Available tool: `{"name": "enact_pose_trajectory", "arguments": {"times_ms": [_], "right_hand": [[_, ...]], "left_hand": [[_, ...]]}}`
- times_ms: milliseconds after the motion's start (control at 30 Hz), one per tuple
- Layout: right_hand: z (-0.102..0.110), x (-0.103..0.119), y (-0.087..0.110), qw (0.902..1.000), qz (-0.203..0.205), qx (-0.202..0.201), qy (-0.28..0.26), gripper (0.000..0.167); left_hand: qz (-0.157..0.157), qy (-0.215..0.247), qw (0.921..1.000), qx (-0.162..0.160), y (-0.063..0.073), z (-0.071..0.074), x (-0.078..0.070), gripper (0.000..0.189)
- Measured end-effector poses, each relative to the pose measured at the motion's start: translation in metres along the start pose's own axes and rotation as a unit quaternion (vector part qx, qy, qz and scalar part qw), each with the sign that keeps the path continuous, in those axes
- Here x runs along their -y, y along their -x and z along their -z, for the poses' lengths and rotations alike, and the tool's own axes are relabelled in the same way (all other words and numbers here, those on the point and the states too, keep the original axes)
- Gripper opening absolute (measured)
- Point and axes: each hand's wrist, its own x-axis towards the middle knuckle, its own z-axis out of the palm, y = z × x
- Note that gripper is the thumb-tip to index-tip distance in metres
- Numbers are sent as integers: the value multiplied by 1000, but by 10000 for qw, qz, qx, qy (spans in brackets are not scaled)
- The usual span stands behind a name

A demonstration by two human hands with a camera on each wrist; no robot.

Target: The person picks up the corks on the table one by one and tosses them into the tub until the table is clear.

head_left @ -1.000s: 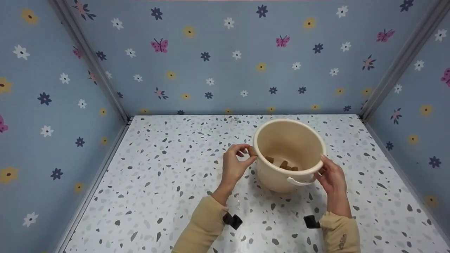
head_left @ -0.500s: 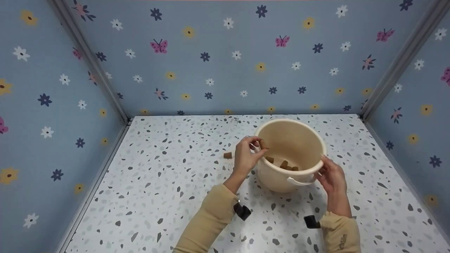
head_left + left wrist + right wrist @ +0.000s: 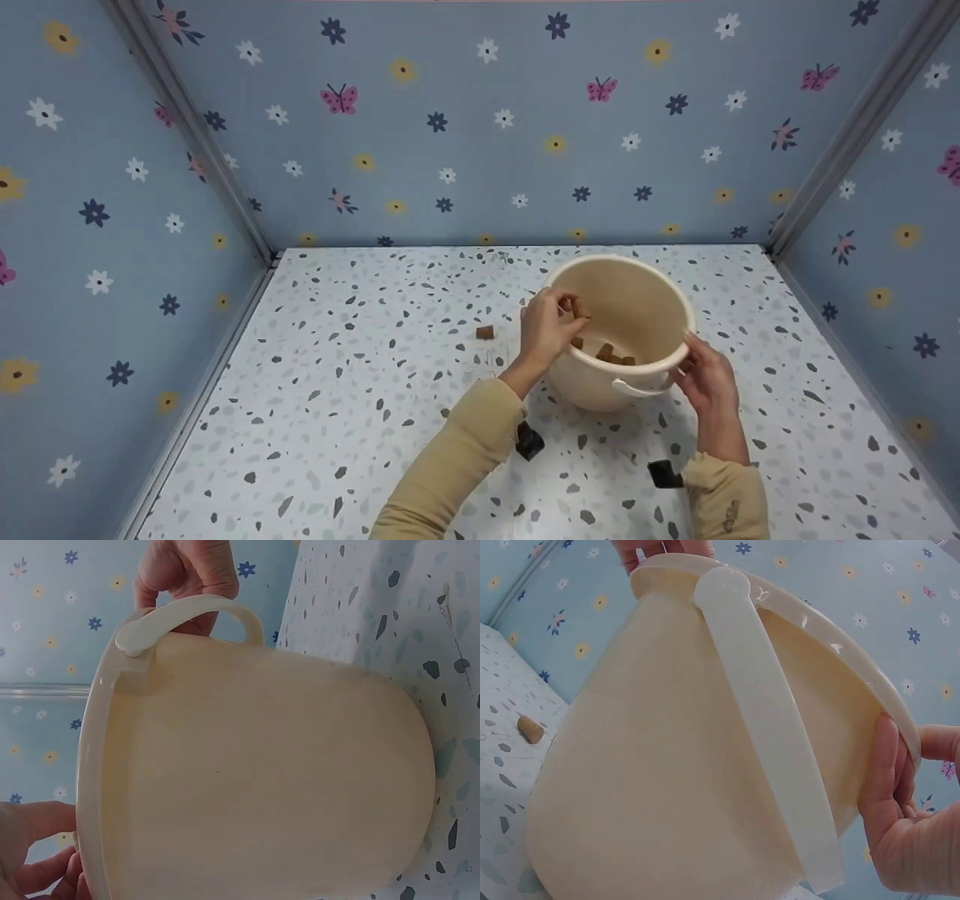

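Observation:
A cream plastic bucket (image 3: 596, 390) stands on the speckled tabletop, and several brown corks (image 3: 606, 351) lie at its bottom. At the bucket's left rim my left hand (image 3: 544, 330) pinches a cork (image 3: 580, 307) between thumb and fingers, just inside the mouth. My right hand (image 3: 709, 379) grips the rim on the opposite side, thumb over the edge and fingers against the outer wall, as the right wrist view shows. The white handle (image 3: 761, 712) hangs down the bucket's side. From the left wrist, the bucket wall hides the corks inside.
One loose cork (image 3: 485, 332) lies on the tabletop (image 3: 360, 390) left of the bucket. Blue panels (image 3: 480, 150) with flowers and butterflies close off the back and both sides, joined by grey corner posts (image 3: 202, 135).
My left hand has carried its cork rightward from outside the rim to over the bucket's mouth, uncovering the loose cork on the tabletop. The right hand and bucket have stayed in place.

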Motion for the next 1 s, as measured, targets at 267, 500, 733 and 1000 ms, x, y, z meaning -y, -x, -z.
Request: {"name": "enact_pose_trajectory", "arguments": {"times_ms": [267, 500, 733, 1000], "right_hand": [[6, -4, -4, 9988, 218, 445, -47, 10], [1, 0, -1, 9999, 6, 139, 86, 18], [0, 0, 1, 9999, -42, 52, 128, 18], [-1, 1, 1, 10000, -46, 47, 48, 17]], "left_hand": [[16, -304, 9995, 64, -1, -5, -1, 35], [-78, 104, 9998, 153, 0, -3, 0, 35], [-371, 806, 9961, -26, 1, 3, 9, 27], [-669, 971, 9922, -392, 1, 12, 25, 21]]}}
